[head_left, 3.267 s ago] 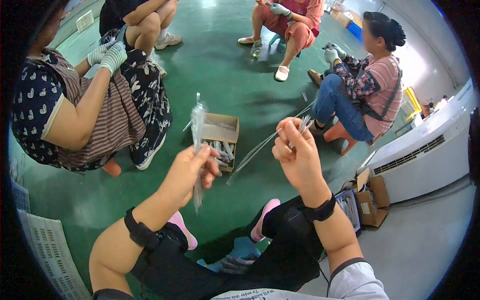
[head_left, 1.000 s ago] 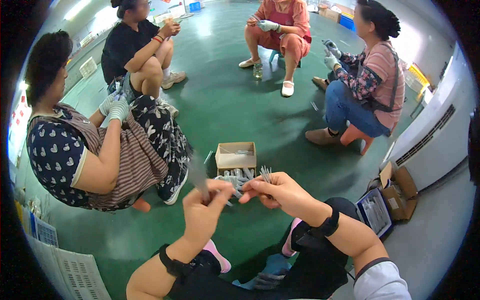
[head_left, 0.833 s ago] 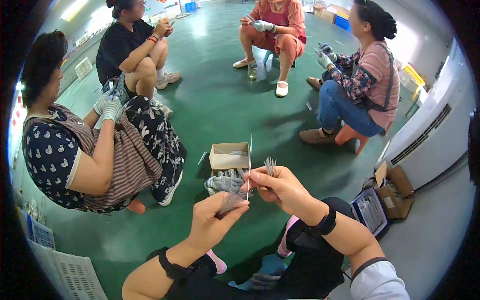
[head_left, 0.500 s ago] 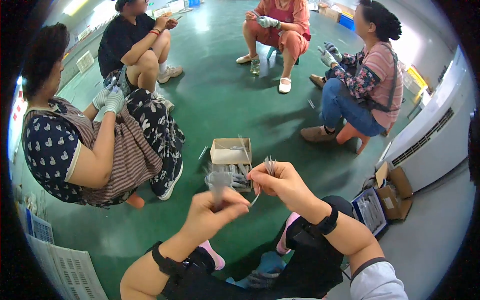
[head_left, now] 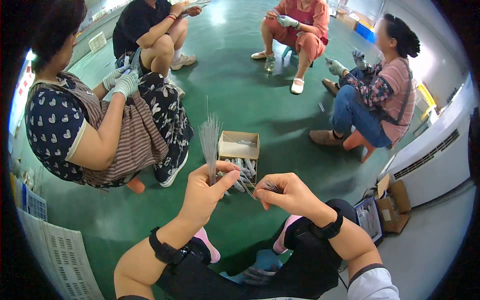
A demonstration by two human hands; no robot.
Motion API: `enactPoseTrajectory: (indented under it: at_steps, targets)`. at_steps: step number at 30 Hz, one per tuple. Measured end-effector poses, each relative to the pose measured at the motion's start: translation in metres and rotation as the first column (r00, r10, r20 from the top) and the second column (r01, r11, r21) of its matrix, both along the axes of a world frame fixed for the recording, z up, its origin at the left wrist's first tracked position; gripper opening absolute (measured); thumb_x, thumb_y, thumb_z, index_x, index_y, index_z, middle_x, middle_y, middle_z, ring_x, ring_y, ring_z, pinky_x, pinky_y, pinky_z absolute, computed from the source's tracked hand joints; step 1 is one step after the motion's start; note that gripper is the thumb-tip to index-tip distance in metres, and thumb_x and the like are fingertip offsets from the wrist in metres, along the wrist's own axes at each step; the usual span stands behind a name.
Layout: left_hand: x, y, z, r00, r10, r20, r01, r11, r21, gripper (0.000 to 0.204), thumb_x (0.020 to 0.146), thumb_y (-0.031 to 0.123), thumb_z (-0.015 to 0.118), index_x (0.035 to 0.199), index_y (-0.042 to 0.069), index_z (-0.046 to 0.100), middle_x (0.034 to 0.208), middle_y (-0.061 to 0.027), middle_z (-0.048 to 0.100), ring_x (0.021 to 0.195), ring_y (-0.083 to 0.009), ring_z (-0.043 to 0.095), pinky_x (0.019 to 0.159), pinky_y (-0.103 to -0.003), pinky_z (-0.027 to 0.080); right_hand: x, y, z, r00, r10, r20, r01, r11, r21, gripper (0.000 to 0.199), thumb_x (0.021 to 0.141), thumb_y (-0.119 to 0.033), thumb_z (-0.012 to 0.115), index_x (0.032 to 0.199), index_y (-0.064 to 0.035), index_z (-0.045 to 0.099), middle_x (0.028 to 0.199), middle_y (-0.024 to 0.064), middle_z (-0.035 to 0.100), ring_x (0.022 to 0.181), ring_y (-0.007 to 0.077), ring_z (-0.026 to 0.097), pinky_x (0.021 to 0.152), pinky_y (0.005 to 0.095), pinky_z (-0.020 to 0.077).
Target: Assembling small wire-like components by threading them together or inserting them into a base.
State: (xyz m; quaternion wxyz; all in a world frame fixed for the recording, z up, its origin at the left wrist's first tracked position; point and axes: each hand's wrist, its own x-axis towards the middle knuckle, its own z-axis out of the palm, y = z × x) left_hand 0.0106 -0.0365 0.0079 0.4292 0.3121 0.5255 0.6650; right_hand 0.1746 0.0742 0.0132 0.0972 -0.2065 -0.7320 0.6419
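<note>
As left hand (head_left: 207, 192) pinches wire bundle (head_left: 209, 145) upright | right hand (head_left: 287, 192) pinches wire ends (head_left: 270, 186)

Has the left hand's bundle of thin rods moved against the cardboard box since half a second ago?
Yes. The bundle now stands upright, left of the cardboard box, raised from lower.

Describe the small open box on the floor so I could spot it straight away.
On the green floor, in the middle of the ring of seated people, sits a small cardboard box, just beyond the left hand holding a bundle of thin wires upright. It is open-topped and tan, with grey packets piled against its near side, unlike the brown cartons by the white unit.
</note>
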Motion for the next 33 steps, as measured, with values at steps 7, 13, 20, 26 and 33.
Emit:
enactPoseTrajectory:
  at_steps: [7,13,20,26,33]
  targets:
    - [0.002,0.001,0.002,0.997,0.014,-0.082,-0.013,1.0,0.015,0.009,0.081,0.01,0.063,0.086,0.003,0.06,0.061,0.0039,0.049,0.046,-0.0019,0.034,0.041,-0.018,0.024,-0.001,0.0,0.004,0.998,0.039,0.058,-0.044,0.994,0.103,0.012,0.082,-0.01,0.056,0.082,0.0012,0.06,0.062,0.001,0.055,0.058,0.0051,0.05,0.051,0.0202,0.038]
    - [-0.003,0.002,-0.004,1.0,0.029,0.003,-0.029,1.0,-0.004,0.009,0.082,0.012,0.062,0.085,0.004,0.057,0.07,0.0008,0.054,0.046,-0.0018,0.034,0.041,-0.018,0.024,-0.005,-0.003,0.0,0.995,-0.073,-0.063,0.089,0.949,0.303,0.017,0.08,-0.01,0.06,0.093,0.0003,0.058,0.07,0.0009,0.058,0.06,0.0033,0.05,0.052,0.0192,0.0389]
    - [-0.005,0.003,-0.003,0.991,0.031,0.127,-0.033,0.999,0.008,0.01,0.084,0.014,0.06,0.086,0.004,0.056,0.074,-0.0021,0.057,0.046,-0.0011,0.032,0.04,-0.018,0.023,-0.004,0.001,-0.001,0.981,-0.136,-0.134,0.156,0.977,0.146,0.023,0.082,-0.008,0.06,0.102,0.0,0.053,0.076,0.0033,0.061,0.059,0.0012,0.046,0.05,0.0162,0.0353]
    - [-0.006,0.002,-0.005,0.982,0.006,0.186,-0.008,1.0,0.008,0.009,0.085,0.013,0.059,0.086,0.005,0.056,0.076,-0.0041,0.059,0.044,-0.0006,0.031,0.039,-0.017,0.022,-0.002,0.008,0.004,0.988,-0.125,-0.096,0.085,0.937,-0.339,0.028,0.081,-0.001,0.058,0.108,0.0014,0.049,0.076,0.0041,0.061,0.056,0.0024,0.044,0.049,0.0154,0.0329]
    - [-0.007,0.0,-0.004,0.975,0.004,0.223,-0.01,1.0,0.023,0.008,0.085,0.014,0.059,0.085,0.006,0.056,0.077,-0.0051,0.06,0.044,0.0003,0.031,0.038,-0.016,0.022,-0.005,-0.005,-0.001,0.967,-0.12,-0.226,0.225,0.822,0.524,0.032,0.074,-0.002,0.066,0.103,-0.0039,0.054,0.077,0.0027,0.054,0.056,0.0083,0.048,0.049,0.0214,0.0396]
